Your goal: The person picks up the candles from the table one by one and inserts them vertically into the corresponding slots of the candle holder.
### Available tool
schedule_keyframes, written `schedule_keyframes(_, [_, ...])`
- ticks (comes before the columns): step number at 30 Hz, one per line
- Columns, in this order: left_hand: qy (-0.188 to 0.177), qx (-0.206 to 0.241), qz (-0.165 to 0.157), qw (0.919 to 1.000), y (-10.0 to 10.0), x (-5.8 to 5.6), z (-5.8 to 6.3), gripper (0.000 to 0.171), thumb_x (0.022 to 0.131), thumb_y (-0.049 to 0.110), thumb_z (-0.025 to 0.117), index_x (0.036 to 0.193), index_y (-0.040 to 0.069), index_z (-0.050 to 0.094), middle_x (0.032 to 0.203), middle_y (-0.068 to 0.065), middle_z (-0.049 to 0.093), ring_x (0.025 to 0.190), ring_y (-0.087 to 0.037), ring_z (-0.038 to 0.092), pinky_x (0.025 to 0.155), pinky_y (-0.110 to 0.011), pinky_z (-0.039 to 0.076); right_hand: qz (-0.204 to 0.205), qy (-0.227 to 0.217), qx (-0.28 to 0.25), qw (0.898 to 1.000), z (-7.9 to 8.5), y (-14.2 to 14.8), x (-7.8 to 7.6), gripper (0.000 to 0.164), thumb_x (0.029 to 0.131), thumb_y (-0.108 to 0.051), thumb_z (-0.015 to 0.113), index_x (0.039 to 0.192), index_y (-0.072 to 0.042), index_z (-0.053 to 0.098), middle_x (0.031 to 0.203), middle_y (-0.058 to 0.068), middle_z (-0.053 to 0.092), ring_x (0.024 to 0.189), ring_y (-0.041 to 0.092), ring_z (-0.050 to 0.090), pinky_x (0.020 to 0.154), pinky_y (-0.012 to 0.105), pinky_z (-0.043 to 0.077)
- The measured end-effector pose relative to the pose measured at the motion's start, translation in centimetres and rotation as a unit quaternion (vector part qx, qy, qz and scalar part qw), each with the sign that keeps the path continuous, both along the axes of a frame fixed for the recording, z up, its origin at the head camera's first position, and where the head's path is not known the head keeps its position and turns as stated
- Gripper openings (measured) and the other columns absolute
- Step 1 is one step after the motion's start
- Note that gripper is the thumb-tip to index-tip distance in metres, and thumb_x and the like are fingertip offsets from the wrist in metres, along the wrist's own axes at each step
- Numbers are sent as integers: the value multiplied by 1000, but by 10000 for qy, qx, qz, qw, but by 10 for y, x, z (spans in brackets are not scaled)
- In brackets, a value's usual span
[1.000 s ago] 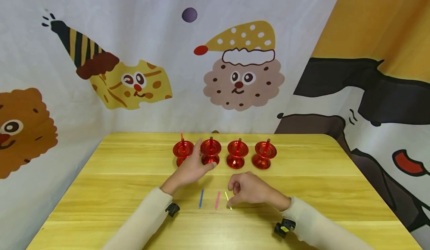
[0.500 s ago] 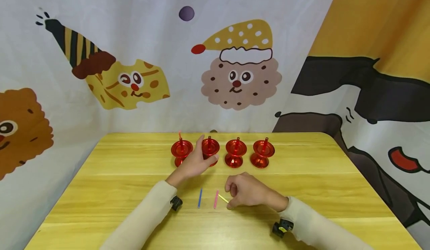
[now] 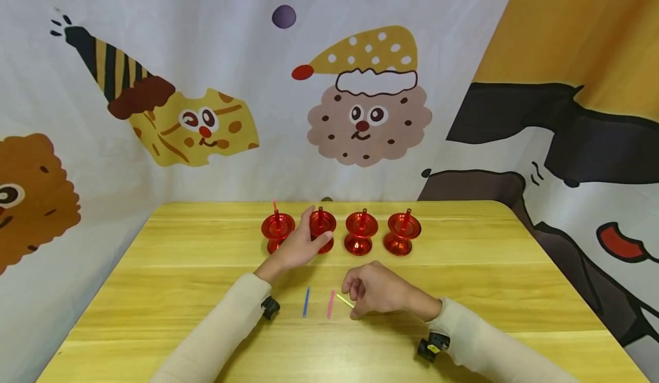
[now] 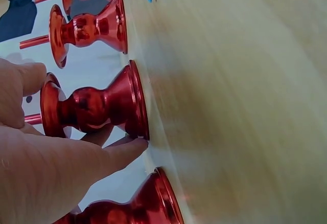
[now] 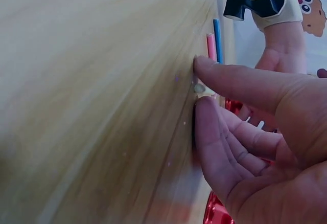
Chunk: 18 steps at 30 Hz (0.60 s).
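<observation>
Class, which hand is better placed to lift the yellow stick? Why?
Probably the right hand: its fingertips bracket the yellow stick, while the left hand holds a red holder.

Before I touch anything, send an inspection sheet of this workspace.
Surface: yellow wood-grain table.
Job's things: four red candle holders in a row; only the leftmost holder has a pale red stick on top. Blue stick and pink stick lie in front, yellow stick beside them.
Clutter: nothing seen.
Hands: left hand grips the second holder from left; right hand pinches the yellow stick by one end.
Cables: nothing seen.
Surroundings: cartoon-printed cloth backdrop behind the table.
</observation>
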<state>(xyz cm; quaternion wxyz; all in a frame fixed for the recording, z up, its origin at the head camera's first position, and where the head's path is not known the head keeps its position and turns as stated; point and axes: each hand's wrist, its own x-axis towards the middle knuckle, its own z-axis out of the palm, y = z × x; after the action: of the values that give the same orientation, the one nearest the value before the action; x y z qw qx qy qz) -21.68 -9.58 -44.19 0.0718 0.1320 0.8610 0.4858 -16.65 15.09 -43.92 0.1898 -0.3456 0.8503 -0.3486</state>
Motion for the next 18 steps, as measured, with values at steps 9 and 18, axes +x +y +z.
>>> schedule_keyframes(9, [-107,185,-1,9998,3,0,2,85,115,27,61,174,0,7,160,-37,47,146,-47,52,121,-60,41,-142,183,330,9992,4,-5,3,35,74,0,100,97,-8,75,79,-7,69,72,2,62,71,26,55])
schedule_keyframes(18, [-63,94,-23,9999,3,2,4,81,115,28,61,174,2,12,156,-34,54,140,-43,59,116,-58,47,-120,68,204,9997,3,-2,3,32,72,8,90,94,-10,75,79,-6,70,73,3,63,69,25,55])
